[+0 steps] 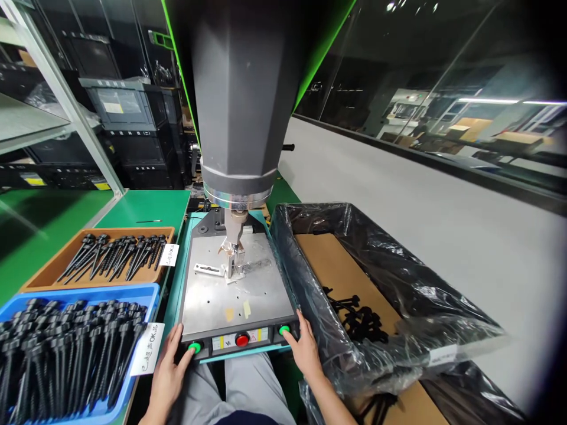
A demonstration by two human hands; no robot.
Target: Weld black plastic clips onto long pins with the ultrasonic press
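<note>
My left hand (168, 369) rests at the front left corner of a press machine's base, fingers stretched along its side and the thumb on a green button (194, 348). At the front right corner, my right hand (306, 348) has its thumb on a second green button (284, 330), fingers extended along the edge. Neither hand holds a loose part. Between the buttons sits a red button (242, 340). Above the metal plate (208, 304), the machine's metal tool (234, 224) is down at a small fixture (231, 265); whether a part is in it I cannot make out.
On the left, a brown tray (48, 274) and a blue tray (153, 295) hold many black ribbed plastic pieces with wide heads. A box lined with black plastic (398, 265) stands at right, with similar black pieces (361, 321) on cardboard. Dark crates (142, 141) are stacked behind.
</note>
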